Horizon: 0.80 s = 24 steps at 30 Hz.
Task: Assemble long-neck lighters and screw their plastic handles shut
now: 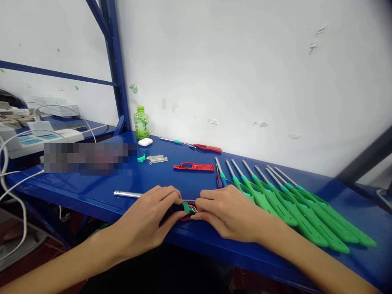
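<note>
In the head view, my left hand [154, 214] is closed, with finger and thumb pinching a small green trigger piece [185, 208] near the table's front edge. My right hand [228, 212] is also closed, its fingertips pressed at the red lighter handle [184, 219] just right of that piece. Thin wires [193, 209] run between the two sets of fingertips. The handle is mostly hidden under both hands. A silver lighter tube [127, 194] sticks out to the left, beyond my left hand.
Several green long-nosed lighters [288, 204] lie fanned out on the right, beside a screwdriver [219, 179]. Behind my hands are a red handle shell [194, 166], clear lighter tanks [157, 159], another opened red lighter [208, 148], a white case [145, 141] and a green bottle [141, 122].
</note>
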Each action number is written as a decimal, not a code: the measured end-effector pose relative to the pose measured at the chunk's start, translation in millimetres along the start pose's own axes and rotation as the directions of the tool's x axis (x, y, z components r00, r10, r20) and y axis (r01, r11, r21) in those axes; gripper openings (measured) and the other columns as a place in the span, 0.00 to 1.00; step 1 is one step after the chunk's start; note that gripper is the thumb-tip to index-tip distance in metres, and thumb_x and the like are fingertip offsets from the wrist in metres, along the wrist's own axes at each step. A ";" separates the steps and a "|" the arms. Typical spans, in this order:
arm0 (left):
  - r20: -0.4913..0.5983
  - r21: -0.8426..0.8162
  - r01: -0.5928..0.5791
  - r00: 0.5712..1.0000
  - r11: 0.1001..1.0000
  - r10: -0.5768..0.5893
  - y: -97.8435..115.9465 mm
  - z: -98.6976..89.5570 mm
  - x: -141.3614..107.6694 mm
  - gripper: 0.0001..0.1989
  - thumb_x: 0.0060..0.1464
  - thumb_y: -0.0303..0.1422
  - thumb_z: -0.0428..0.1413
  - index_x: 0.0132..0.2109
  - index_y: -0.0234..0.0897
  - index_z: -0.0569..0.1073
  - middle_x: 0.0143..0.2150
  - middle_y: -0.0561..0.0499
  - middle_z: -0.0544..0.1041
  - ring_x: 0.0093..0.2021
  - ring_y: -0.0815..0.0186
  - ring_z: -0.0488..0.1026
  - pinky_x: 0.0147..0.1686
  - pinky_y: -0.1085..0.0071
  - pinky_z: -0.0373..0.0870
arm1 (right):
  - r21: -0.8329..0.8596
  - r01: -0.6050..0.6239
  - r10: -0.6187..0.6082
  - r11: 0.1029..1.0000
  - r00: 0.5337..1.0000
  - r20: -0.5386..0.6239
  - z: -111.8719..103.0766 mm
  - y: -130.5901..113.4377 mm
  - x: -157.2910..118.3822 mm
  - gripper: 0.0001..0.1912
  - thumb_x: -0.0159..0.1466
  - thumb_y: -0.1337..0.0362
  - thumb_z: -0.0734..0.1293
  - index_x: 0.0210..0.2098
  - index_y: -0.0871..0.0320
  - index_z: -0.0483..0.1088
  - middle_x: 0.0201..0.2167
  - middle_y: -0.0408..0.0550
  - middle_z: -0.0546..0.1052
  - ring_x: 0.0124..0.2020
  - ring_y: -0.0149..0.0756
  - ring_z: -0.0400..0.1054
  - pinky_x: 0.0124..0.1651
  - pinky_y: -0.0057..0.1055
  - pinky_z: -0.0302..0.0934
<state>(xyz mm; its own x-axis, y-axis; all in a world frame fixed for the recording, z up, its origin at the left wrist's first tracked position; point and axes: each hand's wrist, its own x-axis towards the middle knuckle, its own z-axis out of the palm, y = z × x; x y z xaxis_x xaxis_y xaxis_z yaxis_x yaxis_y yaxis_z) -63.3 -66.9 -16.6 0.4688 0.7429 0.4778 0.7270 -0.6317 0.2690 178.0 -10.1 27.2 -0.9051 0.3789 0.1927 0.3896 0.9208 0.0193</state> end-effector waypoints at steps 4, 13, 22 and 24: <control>-0.002 -0.007 -0.002 1.000 1.000 0.002 -0.1 0.2 -1.3 0.05 0.71 0.31 0.50 0.46 0.38 0.71 0.44 0.48 0.77 0.41 0.59 0.73 0.42 0.61 0.70 | -0.034 0.008 -0.008 0.999 1.000 -0.018 1.5 -2.5 0.5 0.14 0.76 0.59 0.60 0.35 0.56 0.67 0.29 0.40 0.71 0.24 0.30 0.55 0.26 0.34 0.36; 0.010 0.000 0.002 1.000 1.000 -0.002 -3.0 -1.6 -1.0 0.05 0.70 0.34 0.52 0.47 0.39 0.72 0.46 0.48 0.77 0.43 0.59 0.74 0.44 0.61 0.71 | -0.020 -0.067 0.065 0.998 0.996 -0.058 7.3 -4.2 -0.4 0.14 0.77 0.59 0.58 0.37 0.57 0.67 0.32 0.42 0.74 0.24 0.30 0.60 0.25 0.34 0.37; -0.021 0.008 0.019 1.000 1.000 -0.019 -3.0 2.8 -4.2 0.05 0.70 0.35 0.53 0.48 0.39 0.71 0.46 0.48 0.78 0.42 0.58 0.74 0.42 0.61 0.71 | -0.025 -0.077 0.075 0.997 0.995 -0.064 9.4 -5.1 1.2 0.15 0.78 0.57 0.58 0.37 0.57 0.67 0.32 0.42 0.75 0.25 0.31 0.63 0.26 0.33 0.37; -0.033 0.006 0.011 0.999 1.000 -0.011 -3.2 3.2 -4.3 0.05 0.71 0.35 0.53 0.48 0.39 0.71 0.46 0.48 0.78 0.42 0.58 0.74 0.42 0.61 0.71 | -0.016 -0.077 0.076 0.997 0.995 -0.062 10.2 -4.8 1.0 0.15 0.78 0.57 0.58 0.37 0.56 0.66 0.32 0.42 0.74 0.25 0.31 0.62 0.26 0.33 0.37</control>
<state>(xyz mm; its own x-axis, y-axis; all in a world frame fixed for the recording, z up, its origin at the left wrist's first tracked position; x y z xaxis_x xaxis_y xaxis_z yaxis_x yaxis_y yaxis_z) -66.1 -67.4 -22.2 0.4445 0.7419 0.5019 0.7348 -0.6225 0.2694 173.5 -13.2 17.3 -0.8606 0.4413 0.2542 0.4608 0.8873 0.0196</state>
